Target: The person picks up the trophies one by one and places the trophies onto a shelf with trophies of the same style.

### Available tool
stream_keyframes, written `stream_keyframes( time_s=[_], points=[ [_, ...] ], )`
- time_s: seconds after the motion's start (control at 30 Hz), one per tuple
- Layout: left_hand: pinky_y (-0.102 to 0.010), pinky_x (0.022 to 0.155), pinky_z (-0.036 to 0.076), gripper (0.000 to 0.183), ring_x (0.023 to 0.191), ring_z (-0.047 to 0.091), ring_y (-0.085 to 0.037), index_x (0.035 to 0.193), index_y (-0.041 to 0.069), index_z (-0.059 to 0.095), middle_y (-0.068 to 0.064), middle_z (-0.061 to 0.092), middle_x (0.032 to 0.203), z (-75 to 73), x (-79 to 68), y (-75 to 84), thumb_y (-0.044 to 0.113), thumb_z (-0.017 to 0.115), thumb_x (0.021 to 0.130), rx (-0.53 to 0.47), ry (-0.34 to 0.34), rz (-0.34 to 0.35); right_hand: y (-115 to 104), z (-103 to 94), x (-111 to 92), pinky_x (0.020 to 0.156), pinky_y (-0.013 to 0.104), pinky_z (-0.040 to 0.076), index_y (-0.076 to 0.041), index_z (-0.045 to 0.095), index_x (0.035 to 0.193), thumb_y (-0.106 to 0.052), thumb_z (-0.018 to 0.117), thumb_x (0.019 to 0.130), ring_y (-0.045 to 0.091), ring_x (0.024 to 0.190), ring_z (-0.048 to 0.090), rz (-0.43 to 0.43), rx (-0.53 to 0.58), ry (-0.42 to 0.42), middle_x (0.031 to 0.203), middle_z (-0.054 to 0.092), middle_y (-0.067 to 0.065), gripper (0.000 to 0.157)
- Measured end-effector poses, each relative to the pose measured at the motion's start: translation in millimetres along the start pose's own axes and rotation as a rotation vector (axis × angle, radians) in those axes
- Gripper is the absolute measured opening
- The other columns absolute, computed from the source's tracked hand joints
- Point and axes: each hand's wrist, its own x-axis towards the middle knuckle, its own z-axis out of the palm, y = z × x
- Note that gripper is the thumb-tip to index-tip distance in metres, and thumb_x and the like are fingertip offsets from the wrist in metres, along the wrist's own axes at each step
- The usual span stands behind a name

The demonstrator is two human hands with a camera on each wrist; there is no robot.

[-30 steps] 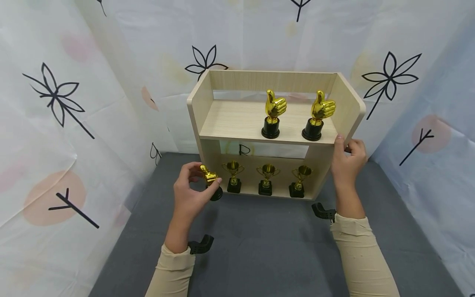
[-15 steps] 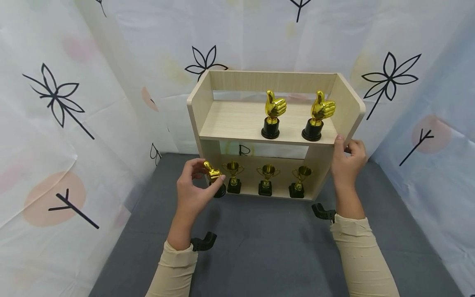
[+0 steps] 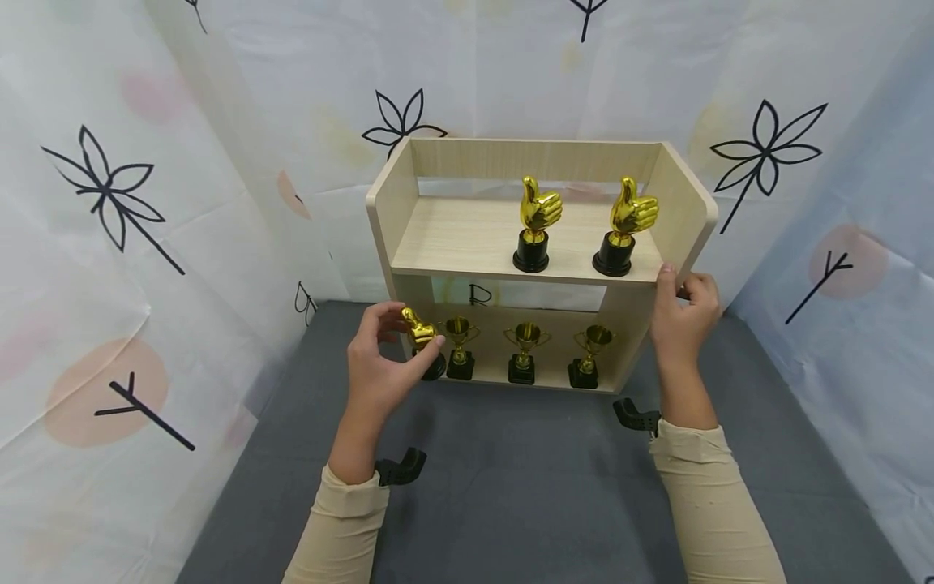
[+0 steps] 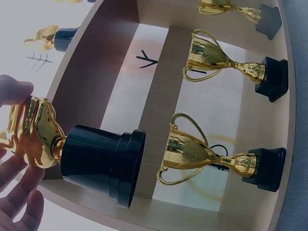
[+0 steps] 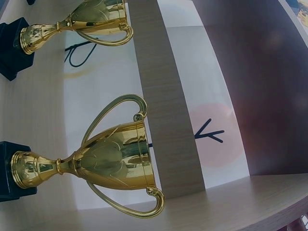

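My left hand point(image 3: 387, 365) pinches a gold thumbs-up trophy point(image 4: 36, 132) by its gold top, near the lower left front of a pale wooden two-tier shelf point(image 3: 467, 272). The trophy's round black base point(image 4: 98, 161) hangs free of the fingers, in front of the lower compartment. My right hand point(image 3: 684, 318) grips the shelf's right side panel, thumb at the front edge and the other fingers partly hidden behind. Two more thumbs-up trophies, one nearer the middle point(image 3: 536, 223) and one at the right point(image 3: 623, 227), stand upright on the upper tier.
On the lower tier stand three gold cup trophies, a left one point(image 3: 460, 349), a middle one point(image 3: 524, 353) and a right one point(image 3: 589, 357). The shelf stands on a dark grey cloth point(image 3: 525, 487). White patterned fabric point(image 3: 219, 243) hangs behind and at the sides.
My left hand has moved slightly right and up with the thumbs-up trophy, which now stands closer to upright beside the left cup trophy. The right hand has kept its place on the shelf.
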Motion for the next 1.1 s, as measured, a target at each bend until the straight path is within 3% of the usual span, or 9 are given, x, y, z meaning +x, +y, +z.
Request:
stream_keyframes(
  time_s=[0.27, 0.5, 0.8, 1.1],
  points=[
    [-0.051, 0.085, 0.053, 0.063, 0.102, 0.070, -0.025, 0.134, 0.003, 0.061, -0.010, 0.070, 0.118, 2.1, 7.1, 3.9, 0.019, 0.093, 0.082, -0.031, -0.019, 0.010, -1.2, -0.3, -0.6, 0.080, 0.016, 0.038, 0.012, 0.073, 0.087, -0.030, 0.065, 0.100, -0.011, 0.082, 0.046, 0.008, -0.011, -0.002, 0.082, 0.048, -0.032, 0.045],
    [-0.041, 0.086, 0.052, 0.063, 0.102, 0.070, -0.025, 0.134, 0.005, 0.061, -0.010, 0.070, 0.115, 4.5, 10.9, 4.8, 0.019, 0.093, 0.081, -0.041, -0.021, 0.018, -1.4, -0.4, -0.5, 0.081, 0.016, 0.039, 0.013, 0.073, 0.086, -0.030, 0.065, 0.100, -0.011, 0.083, 0.046, 0.010, -0.009, -0.002, 0.082, 0.048, -0.032, 0.045],
    [-0.056, 0.085, 0.053, 0.063, 0.102, 0.070, -0.026, 0.133, 0.005, 0.062, -0.012, 0.070, 0.114, 6.7, 17.1, 8.7, 0.019, 0.094, 0.080, -0.073, -0.009, 0.043, -1.3, -0.5, -0.2, 0.080, 0.016, 0.039, 0.012, 0.072, 0.085, -0.029, 0.065, 0.100, -0.011, 0.083, 0.047, 0.010, -0.008, 0.000, 0.082, 0.048, -0.032, 0.045],
    [-0.051, 0.085, 0.053, 0.061, 0.101, 0.070, -0.026, 0.132, 0.005, 0.061, -0.011, 0.070, 0.114, 6.2, 25.0, 15.9, 0.019, 0.093, 0.081, -0.067, -0.005, 0.060, -0.5, -0.3, 0.2, 0.080, 0.016, 0.040, 0.012, 0.073, 0.086, -0.030, 0.065, 0.100, -0.011, 0.083, 0.046, 0.012, -0.015, 0.001, 0.082, 0.047, -0.031, 0.045]
  ],
)
